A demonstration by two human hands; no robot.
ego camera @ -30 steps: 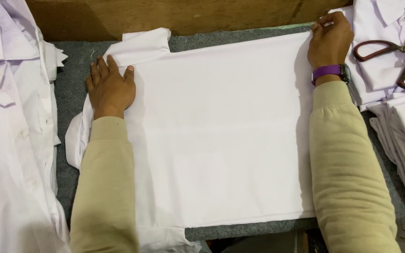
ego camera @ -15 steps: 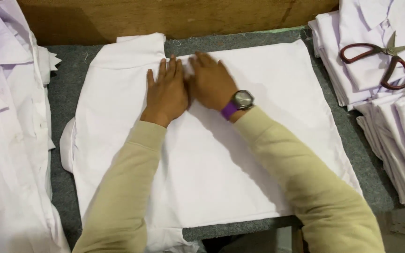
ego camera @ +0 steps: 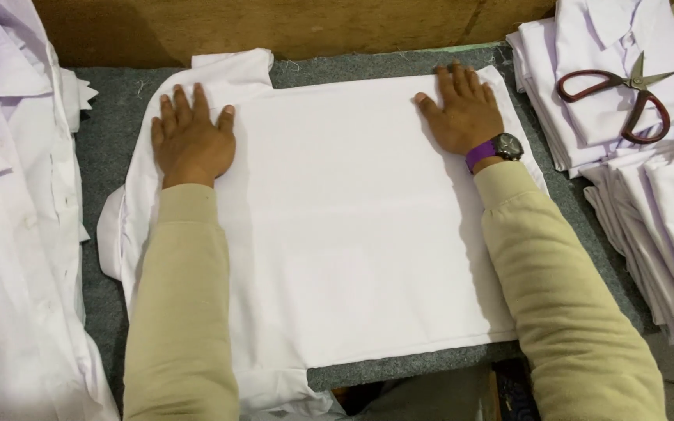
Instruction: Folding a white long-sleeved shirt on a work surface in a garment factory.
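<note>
A white folded garment [ego camera: 345, 210] lies flat on a grey felt-covered table [ego camera: 111, 164]. My left hand [ego camera: 191, 136] presses palm down on its upper left part, fingers spread. My right hand [ego camera: 462, 109] lies flat near the upper right corner, fingers apart, with a watch on a purple strap at the wrist. Neither hand holds anything. Both arms wear beige sleeves.
White shirts [ego camera: 9, 218] are heaped along the left side. Stacks of folded white shirts [ego camera: 649, 195] fill the right side, with red-handled scissors [ego camera: 626, 93] on the top stack. A wooden board [ego camera: 313, 27] runs along the far edge.
My hands went from the outer edges to the middle of the garment, then spread apart again toward its upper left and upper right, sliding flat over the cloth.
</note>
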